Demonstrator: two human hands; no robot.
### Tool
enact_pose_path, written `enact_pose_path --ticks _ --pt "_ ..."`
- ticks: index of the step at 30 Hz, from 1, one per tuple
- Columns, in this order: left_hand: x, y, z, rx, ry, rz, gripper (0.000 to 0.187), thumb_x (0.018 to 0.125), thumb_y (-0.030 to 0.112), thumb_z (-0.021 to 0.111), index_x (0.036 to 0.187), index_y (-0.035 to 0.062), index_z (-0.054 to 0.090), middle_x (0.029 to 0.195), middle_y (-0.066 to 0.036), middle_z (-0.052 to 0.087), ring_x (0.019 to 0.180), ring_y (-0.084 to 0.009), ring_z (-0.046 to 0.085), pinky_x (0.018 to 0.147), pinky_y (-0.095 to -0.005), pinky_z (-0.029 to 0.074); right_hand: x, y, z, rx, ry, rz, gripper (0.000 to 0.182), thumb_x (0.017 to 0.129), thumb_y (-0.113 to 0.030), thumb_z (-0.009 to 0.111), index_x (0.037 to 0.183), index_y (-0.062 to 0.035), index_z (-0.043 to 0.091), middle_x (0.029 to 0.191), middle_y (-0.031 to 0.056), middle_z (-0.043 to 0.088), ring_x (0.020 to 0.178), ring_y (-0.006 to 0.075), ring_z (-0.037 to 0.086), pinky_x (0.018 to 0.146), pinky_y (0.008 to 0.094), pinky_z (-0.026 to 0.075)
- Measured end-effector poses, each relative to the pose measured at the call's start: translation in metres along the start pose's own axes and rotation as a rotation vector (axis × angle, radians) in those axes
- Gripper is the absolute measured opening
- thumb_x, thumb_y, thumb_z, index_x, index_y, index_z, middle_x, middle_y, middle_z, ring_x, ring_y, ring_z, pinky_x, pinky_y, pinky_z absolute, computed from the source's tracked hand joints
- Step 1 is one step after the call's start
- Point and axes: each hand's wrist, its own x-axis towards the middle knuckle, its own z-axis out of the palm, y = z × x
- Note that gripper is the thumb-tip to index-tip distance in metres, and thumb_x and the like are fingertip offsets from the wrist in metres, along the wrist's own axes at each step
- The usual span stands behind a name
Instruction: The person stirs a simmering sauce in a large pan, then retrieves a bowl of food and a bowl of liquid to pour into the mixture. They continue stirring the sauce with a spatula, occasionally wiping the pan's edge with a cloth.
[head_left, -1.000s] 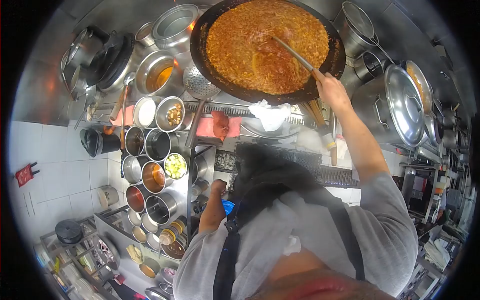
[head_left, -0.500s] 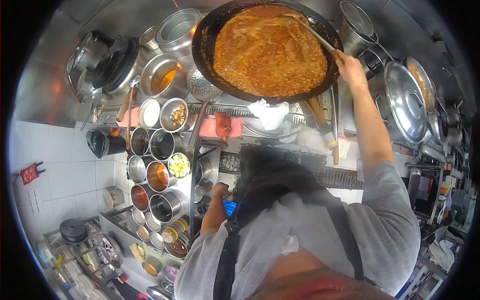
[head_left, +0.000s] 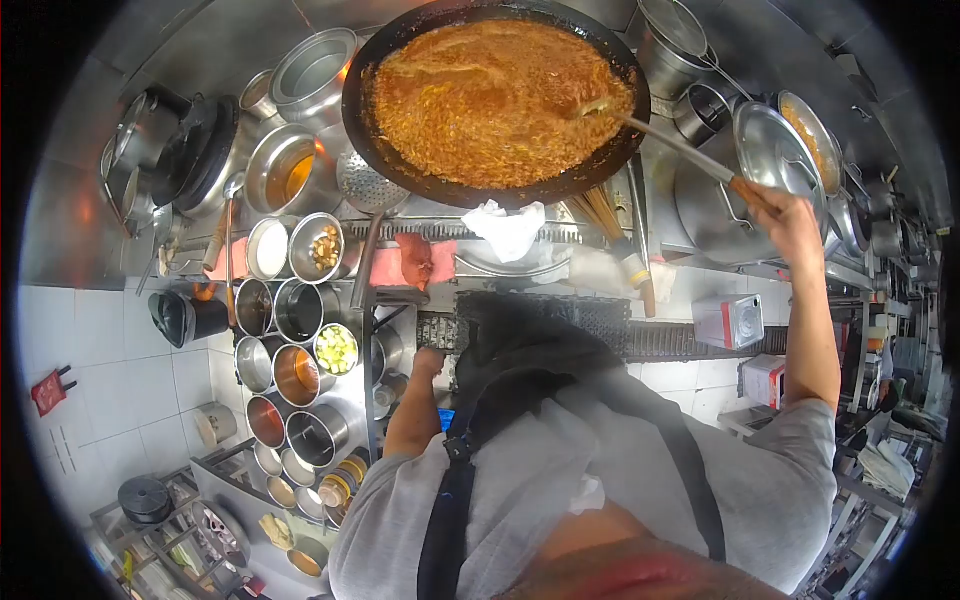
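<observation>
Right hand (head_left: 790, 218) is clamped on the long ladle (head_left: 665, 140), its far end in the wok (head_left: 497, 100); left hand (head_left: 430, 362) rests low at the surface (head_left: 560, 265), grip unclear

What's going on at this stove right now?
A person in a grey shirt and dark apron stands at a kitchen range. Their right hand grips the wooden end of a long-handled ladle whose far end sits in the orange, saucy food filling a big black wok. Their left hand rests low at the counter edge, beside a cluster of steel seasoning containers. A lidded steel pot stands to the right.
</observation>
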Motion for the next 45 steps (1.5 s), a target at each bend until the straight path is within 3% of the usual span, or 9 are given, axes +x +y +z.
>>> enact_pose_path --ticks 3,7,20,24,34,35,39,41,45 --pt "0.002 0.006 -0.014 0.351 0.018 0.182 0.011 0.068 0.015 0.067 0.073 0.0062 0.070 0.083 -0.013 0.069 0.080 -0.0265 0.068 0.069 -0.0395 0.054 -0.017 -0.010 0.012 0.013 -0.061 -0.037 0.037 0.076 -0.003 0.064 0.113 -0.0034 0.064 0.088 0.0185 0.067 0.079 0.0173 0.066 0.071 0.0307 0.049" --pt "0.004 -0.001 -0.005 0.232 0.062 0.166 0.013 0.069 0.016 0.067 0.079 0.0081 0.072 0.083 -0.012 0.069 0.084 -0.0275 0.067 0.071 -0.0398 0.054 -0.021 -0.019 0.063 0.087 0.061 -0.309 0.037 0.076 -0.003 0.064 0.112 -0.0118 0.066 0.094 0.0164 0.066 0.079 0.0288 0.066 0.070 0.0363 0.051" --pt "-0.024 -0.041 0.035 0.208 0.041 0.073 0.014 0.076 0.021 0.057 0.072 0.0123 0.068 0.070 -0.006 0.068 0.064 -0.0242 0.067 0.064 -0.0375 0.054 0.088 -0.069 0.200 -0.037 0.084 -0.266 0.043 0.087 -0.012 0.054 0.129 -0.0169 0.051 0.090 0.0211 0.059 0.081 0.0413 0.060 0.072 0.0498 0.048" --pt "-0.057 -0.017 0.016 0.052 -0.017 -0.019 0.015 0.073 0.015 0.057 0.073 0.0100 0.071 0.073 -0.011 0.069 0.075 -0.0236 0.069 0.071 -0.0397 0.054 0.132 -0.071 0.203 -0.048 0.113 -0.255 0.038 0.088 -0.017 0.051 0.126 -0.0174 0.053 0.099 0.0217 0.061 0.090 0.0391 0.061 0.078 0.0487 0.049" --pt "-0.011 -0.069 0.103 -0.046 0.071 -0.045 0.025 0.081 0.021 0.051 0.070 0.0075 0.069 0.063 -0.008 0.067 0.053 -0.0190 0.065 0.055 -0.0355 0.054 0.151 -0.041 0.146 0.008 0.197 -0.102 0.034 0.088 -0.021 0.051 0.121 -0.0212 0.058 0.102 0.0180 0.064 0.096 0.0343 0.062 0.086 0.0448 0.048" --pt "-0.020 -0.063 0.092 0.147 0.136 0.098 0.023 0.080 0.020 0.052 0.071 0.0077 0.069 0.065 -0.007 0.068 0.056 -0.0192 0.066 0.056 -0.0357 0.054 0.145 -0.031 0.138 0.017 0.208 -0.040 0.034 0.088 -0.019 0.051 0.121 -0.0217 0.058 0.102 0.0169 0.065 0.096 0.0333 0.062 0.087 0.0436 0.048" --pt "-0.072 -0.008 -0.004 -0.200 0.022 -0.180 0.020 0.078 0.020 0.054 0.073 0.0101 0.070 0.073 -0.007 0.069 0.069 -0.0217 0.068 0.064 -0.0380 0.054 0.113 0.015 0.093 0.036 0.230 -0.102 0.036 0.085 -0.021 0.059 0.120 -0.0153 0.059 0.099 0.0186 0.065 0.092 0.0346 0.063 0.080 0.0394 0.048" --pt "-0.033 -0.032 0.012 0.319 0.045 0.192 0.021 0.078 0.019 0.053 0.070 0.0103 0.070 0.073 -0.007 0.069 0.072 -0.0221 0.068 0.067 -0.0381 0.054 0.081 0.004 0.054 0.046 0.123 -0.046 0.036 0.082 -0.018 0.061 0.118 -0.0152 0.062 0.102 0.0158 0.066 0.093 0.0314 0.064 0.081 0.0382 0.048" --pt "-0.012 -0.017 -0.004 0.309 0.115 0.229 0.024 0.078 0.016 0.050 0.066 0.0086 0.069 0.062 -0.006 0.067 0.062 -0.0197 0.067 0.063 -0.0362 0.054 0.042 0.030 0.034 0.053 0.130 -0.085 0.039 0.080 -0.013 0.062 0.119 -0.0113 0.061 0.095 0.0163 0.067 0.085 0.0301 0.065 0.076 0.0357 0.049"
